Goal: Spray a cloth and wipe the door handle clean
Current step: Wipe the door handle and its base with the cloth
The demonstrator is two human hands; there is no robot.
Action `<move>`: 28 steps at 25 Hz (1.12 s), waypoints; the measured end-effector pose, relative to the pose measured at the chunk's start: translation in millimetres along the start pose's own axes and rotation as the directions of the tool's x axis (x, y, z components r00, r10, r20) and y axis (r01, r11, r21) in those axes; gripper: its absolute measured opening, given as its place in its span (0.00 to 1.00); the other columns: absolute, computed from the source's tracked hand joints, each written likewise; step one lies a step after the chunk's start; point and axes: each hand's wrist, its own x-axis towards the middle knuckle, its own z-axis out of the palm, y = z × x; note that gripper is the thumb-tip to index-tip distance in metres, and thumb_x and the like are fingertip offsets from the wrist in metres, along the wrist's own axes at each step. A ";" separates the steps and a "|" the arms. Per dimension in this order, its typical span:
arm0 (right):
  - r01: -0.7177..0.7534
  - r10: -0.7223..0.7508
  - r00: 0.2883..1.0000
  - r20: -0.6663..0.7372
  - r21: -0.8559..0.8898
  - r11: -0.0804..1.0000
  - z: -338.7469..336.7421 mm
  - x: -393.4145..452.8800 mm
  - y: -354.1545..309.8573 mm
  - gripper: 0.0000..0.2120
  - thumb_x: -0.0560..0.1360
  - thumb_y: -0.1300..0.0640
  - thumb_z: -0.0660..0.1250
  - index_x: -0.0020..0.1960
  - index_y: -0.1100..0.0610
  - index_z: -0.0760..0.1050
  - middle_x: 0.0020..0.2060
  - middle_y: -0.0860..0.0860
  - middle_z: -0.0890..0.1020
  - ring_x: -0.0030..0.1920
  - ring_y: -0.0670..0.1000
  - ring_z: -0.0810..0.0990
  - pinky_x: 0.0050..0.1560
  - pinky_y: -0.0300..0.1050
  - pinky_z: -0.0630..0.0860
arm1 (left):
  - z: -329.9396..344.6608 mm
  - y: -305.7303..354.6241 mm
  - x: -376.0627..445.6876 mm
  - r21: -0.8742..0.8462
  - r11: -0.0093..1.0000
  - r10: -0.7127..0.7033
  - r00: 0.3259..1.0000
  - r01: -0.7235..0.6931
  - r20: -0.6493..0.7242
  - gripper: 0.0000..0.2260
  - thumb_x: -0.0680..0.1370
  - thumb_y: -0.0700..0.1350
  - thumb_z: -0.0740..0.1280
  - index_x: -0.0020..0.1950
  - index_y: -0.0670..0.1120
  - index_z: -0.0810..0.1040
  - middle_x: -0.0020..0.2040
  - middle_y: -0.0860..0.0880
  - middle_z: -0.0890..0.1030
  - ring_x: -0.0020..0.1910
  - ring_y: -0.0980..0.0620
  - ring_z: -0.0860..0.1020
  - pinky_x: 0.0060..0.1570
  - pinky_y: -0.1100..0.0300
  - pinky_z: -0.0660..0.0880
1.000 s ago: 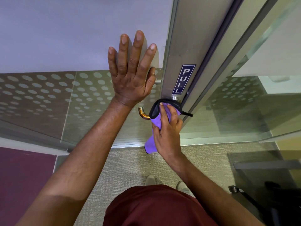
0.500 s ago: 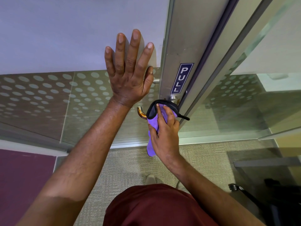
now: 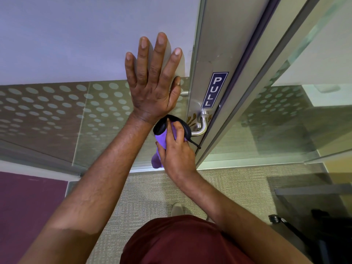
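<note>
A blue "PULL" sign [image 3: 214,90] sits on the grey metal door frame [image 3: 215,44] above the bent silver door handle [image 3: 200,125]. The left hand [image 3: 152,86] lies flat, fingers spread, on the glass. The right hand [image 3: 176,149] pinches the purple black-edged cloth [image 3: 162,138] around the handle's free end.

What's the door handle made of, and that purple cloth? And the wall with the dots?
The handle looks like brushed metal: silvery grey with a soft shine. The cloth seems soft fabric, maybe microfibre: it folds and hangs limp. The dotted panel looks like glass with frosted dots: you can see floor through it.
</note>
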 end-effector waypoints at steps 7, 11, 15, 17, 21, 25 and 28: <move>0.070 0.007 0.984 0.180 -0.422 0.904 -17.3 26.9 -16.5 0.28 0.73 0.56 0.73 0.68 0.64 0.67 0.54 0.55 0.75 0.32 0.47 0.69 0.21 0.42 0.59 | -1.1 1.0 1.5 -0.010 0.999 0.031 0.999 -0.032 -0.006 0.23 0.81 0.47 0.64 0.76 0.49 0.65 0.75 0.41 0.64 0.80 0.42 0.57 0.80 0.45 0.44; 0.068 0.029 0.963 0.269 -0.344 0.936 -21.5 46.5 -18.5 0.17 0.81 0.58 0.65 0.67 0.64 0.68 0.57 0.57 0.78 0.48 0.53 0.85 0.32 0.45 0.71 | -2.7 0.1 2.6 -0.016 1.000 0.012 1.000 -0.012 0.009 0.24 0.81 0.48 0.63 0.77 0.49 0.64 0.76 0.41 0.62 0.83 0.50 0.41 0.79 0.44 0.45; 0.064 0.060 0.918 0.392 -0.295 0.953 -31.9 61.8 -19.0 0.12 0.85 0.54 0.60 0.64 0.59 0.75 0.53 0.53 0.81 0.47 0.53 0.83 0.36 0.45 0.72 | -3.3 -0.3 3.4 -0.016 1.000 0.012 1.000 -0.012 0.015 0.24 0.81 0.49 0.63 0.77 0.49 0.64 0.76 0.41 0.63 0.83 0.50 0.40 0.80 0.44 0.44; 0.088 0.024 0.923 0.383 -0.273 0.958 -31.7 56.2 -16.4 0.12 0.84 0.56 0.59 0.64 0.59 0.74 0.52 0.54 0.79 0.45 0.53 0.80 0.33 0.45 0.68 | -3.0 -0.8 2.7 -0.012 1.000 0.012 1.000 -0.012 0.010 0.25 0.81 0.48 0.64 0.77 0.49 0.64 0.76 0.41 0.63 0.83 0.50 0.40 0.79 0.44 0.45; 0.146 -0.086 0.987 0.139 -0.516 0.844 -19.8 21.5 -16.4 0.24 0.72 0.53 0.68 0.65 0.62 0.74 0.51 0.53 0.77 0.42 0.46 0.79 0.23 0.39 0.69 | -2.8 0.2 2.0 -0.014 1.000 0.009 1.000 -0.009 0.011 0.25 0.80 0.48 0.65 0.77 0.49 0.64 0.76 0.41 0.63 0.82 0.50 0.40 0.79 0.44 0.46; 0.226 -0.152 0.974 0.168 -0.670 0.707 -6.1 10.1 -5.9 0.41 0.61 0.53 0.81 0.68 0.65 0.69 0.54 0.57 0.68 0.43 0.44 0.72 0.20 0.36 0.71 | -2.3 0.1 1.2 -0.009 1.000 0.009 1.000 -0.009 0.019 0.24 0.82 0.49 0.63 0.77 0.49 0.63 0.76 0.42 0.62 0.82 0.50 0.39 0.79 0.44 0.44; 0.170 -0.142 0.985 0.094 -0.564 0.808 -16.6 21.2 -9.4 0.21 0.70 0.52 0.77 0.59 0.60 0.78 0.47 0.55 0.72 0.37 0.45 0.74 0.18 0.37 0.70 | -0.8 0.0 1.0 -0.011 1.000 0.014 1.000 -0.014 0.007 0.23 0.81 0.48 0.63 0.77 0.49 0.64 0.75 0.41 0.64 0.82 0.50 0.40 0.79 0.44 0.45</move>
